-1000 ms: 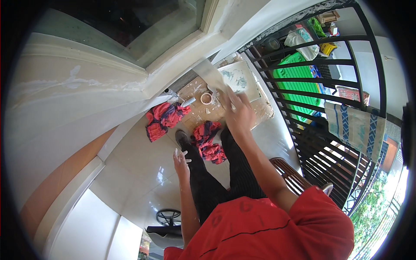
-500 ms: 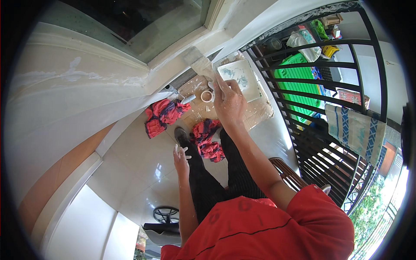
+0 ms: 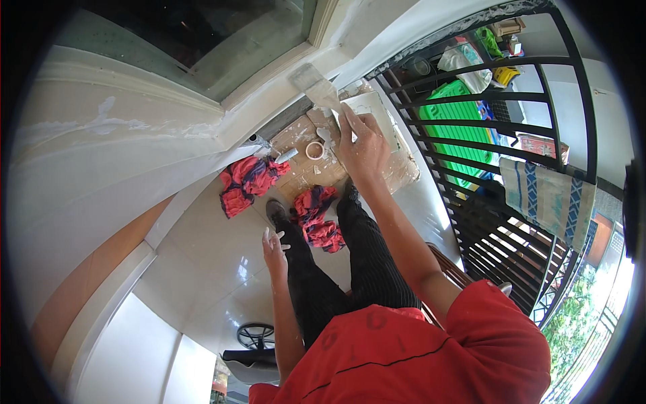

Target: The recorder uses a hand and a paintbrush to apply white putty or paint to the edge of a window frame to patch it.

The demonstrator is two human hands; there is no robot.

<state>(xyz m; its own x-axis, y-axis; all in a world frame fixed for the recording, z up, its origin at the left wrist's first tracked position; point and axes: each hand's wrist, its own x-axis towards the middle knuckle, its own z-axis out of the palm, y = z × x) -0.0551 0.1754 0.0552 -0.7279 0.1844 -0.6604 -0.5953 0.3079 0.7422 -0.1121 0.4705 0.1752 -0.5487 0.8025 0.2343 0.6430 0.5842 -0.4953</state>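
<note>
My right hand is closed round the handle of a putty knife, its wide flat blade smeared pale. That blade points up and left, close to the white window ledge; I cannot tell whether it touches. Below and behind the hand lies a white tray with pale smears in it, partly hidden by the hand. My left hand hangs above the floor by my left leg, fingers apart and white with residue, holding nothing.
Spattered cardboard on the floor carries a round white ring-shaped container. Red and dark cloths lie near my feet. A black metal railing runs along the right, with a striped towel over it. Whitish patches mark the wall.
My right hand and the putty knife have moved slightly right, and the blade has turned a little. My left hand has shifted slightly left. The view has moved a little.
</note>
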